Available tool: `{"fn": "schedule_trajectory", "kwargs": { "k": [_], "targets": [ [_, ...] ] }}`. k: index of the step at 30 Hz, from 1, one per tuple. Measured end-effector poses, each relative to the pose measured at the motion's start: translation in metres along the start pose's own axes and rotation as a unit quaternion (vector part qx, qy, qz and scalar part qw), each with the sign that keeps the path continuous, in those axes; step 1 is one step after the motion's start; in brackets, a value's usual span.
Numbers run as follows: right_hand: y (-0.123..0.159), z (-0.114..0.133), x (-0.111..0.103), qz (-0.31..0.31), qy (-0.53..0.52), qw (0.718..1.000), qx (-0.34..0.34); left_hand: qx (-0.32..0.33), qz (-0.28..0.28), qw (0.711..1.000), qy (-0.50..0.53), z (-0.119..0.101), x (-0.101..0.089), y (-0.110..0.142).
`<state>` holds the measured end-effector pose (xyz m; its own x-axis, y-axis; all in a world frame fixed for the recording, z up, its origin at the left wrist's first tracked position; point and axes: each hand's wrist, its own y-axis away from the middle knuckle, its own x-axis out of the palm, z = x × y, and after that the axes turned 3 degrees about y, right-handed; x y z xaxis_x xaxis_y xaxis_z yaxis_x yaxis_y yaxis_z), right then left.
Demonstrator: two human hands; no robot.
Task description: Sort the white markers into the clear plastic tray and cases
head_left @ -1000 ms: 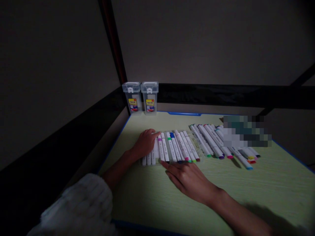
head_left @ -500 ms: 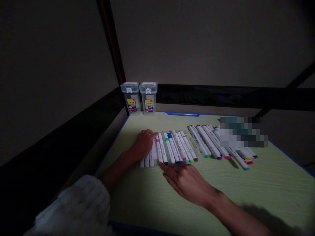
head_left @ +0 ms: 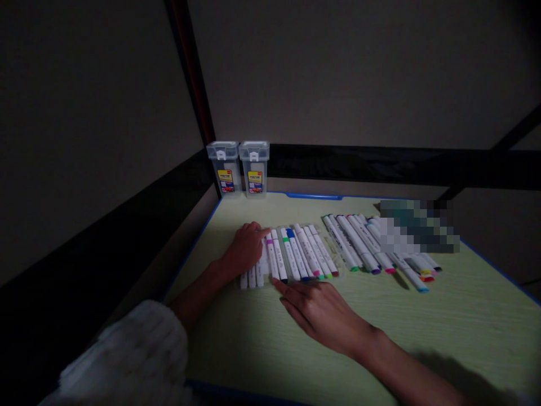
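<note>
Several white markers (head_left: 305, 256) with coloured ends lie side by side on a clear plastic tray (head_left: 342, 275). Over the left part of the row rests my left hand (head_left: 245, 246), palm down, one finger stretched to the upper end of a purple-banded marker (head_left: 271, 258). My right hand (head_left: 315, 309) lies low at the front of the row, its index finger reaching the lower end of that same marker. Neither hand is closed round a marker. Some white marker ends (head_left: 252, 278) show below my left hand, which hides their upper parts.
To the right is a loose pile of white markers (head_left: 359, 245) with coloured ends, partly covered by a blurred patch. Two clear lidded boxes (head_left: 223, 169) with yellow labels stand at the back left corner. The pale table (head_left: 380, 316) has a blue edge; walls close it in behind.
</note>
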<state>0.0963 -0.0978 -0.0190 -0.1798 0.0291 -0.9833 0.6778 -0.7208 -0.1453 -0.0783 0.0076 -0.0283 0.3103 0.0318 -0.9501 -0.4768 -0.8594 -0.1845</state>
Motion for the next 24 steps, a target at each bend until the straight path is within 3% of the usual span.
{"fn": "schedule_trajectory", "kwargs": {
  "k": [9, 16, 20, 24],
  "targets": [
    [0.001, 0.003, 0.001, -0.007, -0.007, 0.999, -0.039, -0.025, -0.032, 0.999, -0.011, -0.003, -0.007, 0.003],
    [0.001, 0.004, 0.002, -0.009, -0.010, 0.999, -0.038, 0.009, -0.082, 0.991, 0.105, 0.000, -0.002, -0.003],
    [0.001, 0.004, 0.003, -0.013, -0.008, 0.999, -0.042, 0.068, -0.044, 0.991, 0.109, -0.001, 0.002, -0.002],
    [0.001, 0.004, 0.003, -0.006, -0.002, 0.999, -0.048, 0.062, 0.006, 0.996, 0.062, -0.003, 0.004, -0.003]
  ]
}}
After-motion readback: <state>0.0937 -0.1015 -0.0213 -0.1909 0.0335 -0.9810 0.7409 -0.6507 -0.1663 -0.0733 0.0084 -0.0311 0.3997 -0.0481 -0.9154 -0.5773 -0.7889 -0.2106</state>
